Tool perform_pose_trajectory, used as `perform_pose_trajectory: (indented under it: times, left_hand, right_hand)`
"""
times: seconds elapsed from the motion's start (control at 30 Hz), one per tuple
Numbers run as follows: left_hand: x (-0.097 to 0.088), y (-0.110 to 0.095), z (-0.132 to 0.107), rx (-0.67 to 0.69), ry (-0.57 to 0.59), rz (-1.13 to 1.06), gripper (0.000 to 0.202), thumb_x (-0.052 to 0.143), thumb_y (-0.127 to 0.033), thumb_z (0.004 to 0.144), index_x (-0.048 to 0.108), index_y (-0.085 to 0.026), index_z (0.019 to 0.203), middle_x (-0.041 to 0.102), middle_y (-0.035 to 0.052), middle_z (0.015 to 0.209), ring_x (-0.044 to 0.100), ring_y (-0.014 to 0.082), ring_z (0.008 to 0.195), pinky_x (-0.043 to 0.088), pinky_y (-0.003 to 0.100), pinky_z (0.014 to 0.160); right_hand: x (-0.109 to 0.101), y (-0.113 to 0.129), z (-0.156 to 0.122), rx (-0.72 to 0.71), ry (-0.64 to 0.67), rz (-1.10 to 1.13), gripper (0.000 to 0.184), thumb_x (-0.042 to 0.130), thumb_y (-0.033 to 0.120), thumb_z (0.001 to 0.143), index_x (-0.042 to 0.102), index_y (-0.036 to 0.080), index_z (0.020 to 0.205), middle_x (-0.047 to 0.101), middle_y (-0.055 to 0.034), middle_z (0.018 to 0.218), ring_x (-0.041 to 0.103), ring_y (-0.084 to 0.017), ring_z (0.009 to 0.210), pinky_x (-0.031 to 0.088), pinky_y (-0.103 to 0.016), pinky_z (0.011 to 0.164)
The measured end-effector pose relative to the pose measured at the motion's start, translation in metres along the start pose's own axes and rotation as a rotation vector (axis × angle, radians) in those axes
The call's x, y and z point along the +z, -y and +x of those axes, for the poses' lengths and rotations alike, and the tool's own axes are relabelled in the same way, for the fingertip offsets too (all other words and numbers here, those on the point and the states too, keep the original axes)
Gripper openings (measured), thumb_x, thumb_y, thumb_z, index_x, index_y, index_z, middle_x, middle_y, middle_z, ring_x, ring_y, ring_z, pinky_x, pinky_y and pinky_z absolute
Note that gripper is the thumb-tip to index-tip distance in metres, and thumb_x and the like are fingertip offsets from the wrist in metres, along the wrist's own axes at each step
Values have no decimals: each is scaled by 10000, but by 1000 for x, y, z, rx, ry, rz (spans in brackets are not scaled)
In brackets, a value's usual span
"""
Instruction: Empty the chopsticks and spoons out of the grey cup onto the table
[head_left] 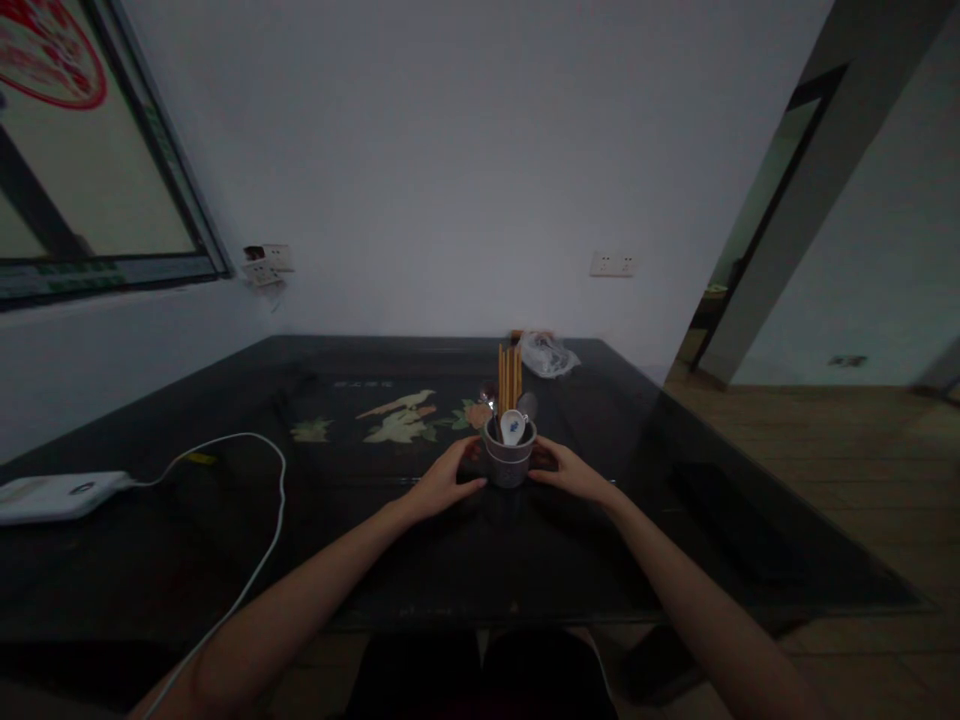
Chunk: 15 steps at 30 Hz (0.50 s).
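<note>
A grey utensil holder (pixel 509 468) stands upright on the dark table. Several wooden chopsticks (pixel 510 380) rise from it, along with a white spoon (pixel 513 427) bearing a blue mark, a dark rounded utensil head (pixel 528 405) and shiny metal cutlery (pixel 492 405). My left hand (pixel 450 478) curves around the holder's left side, thumb toward the front. On the opposite side my right hand (pixel 566 472) does the same. Both hands are closed about the holder, and some fingertips are hidden beside or behind it.
A clear plastic bag (pixel 547 355) lies at the table's back edge. To the left is a white device (pixel 64 497) with a white cable (pixel 281 490) running past my left arm. A dark flat object (pixel 739 520) lies at right. Bird-and-flower decoration (pixel 405 415) marks the tabletop (pixel 360 360).
</note>
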<state>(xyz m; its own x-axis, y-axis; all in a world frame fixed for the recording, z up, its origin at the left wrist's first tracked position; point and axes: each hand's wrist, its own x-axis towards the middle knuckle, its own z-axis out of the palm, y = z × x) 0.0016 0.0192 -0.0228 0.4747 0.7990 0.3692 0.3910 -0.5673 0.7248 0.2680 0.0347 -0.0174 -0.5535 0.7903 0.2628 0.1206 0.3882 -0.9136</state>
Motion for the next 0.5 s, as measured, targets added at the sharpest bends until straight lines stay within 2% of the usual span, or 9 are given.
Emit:
perform_pose_trajectory:
  times: [0.33,0.5]
  left_hand:
    - [-2,-2,-1,7,10,-21,666,695,-339,743,380,-175,1307,505,137,1288,503,255,1173,400,443,1007]
    - [-1,1,0,-3,8,-60,664,709,-336,730,399,-164,1291,508,146,1304,491,263,1201,379,438,1029]
  right_hand:
    - [6,4,0,-18,32,-98,642,687,309,760,429,164,1331,578,-134,1251,541,-254,1168,386,-483,1035]
    - [10,12,-1,-43,88,-115,653,669,323,778,410,170,1357,489,-134,1364,460,-256,1261,325,-470,1088]
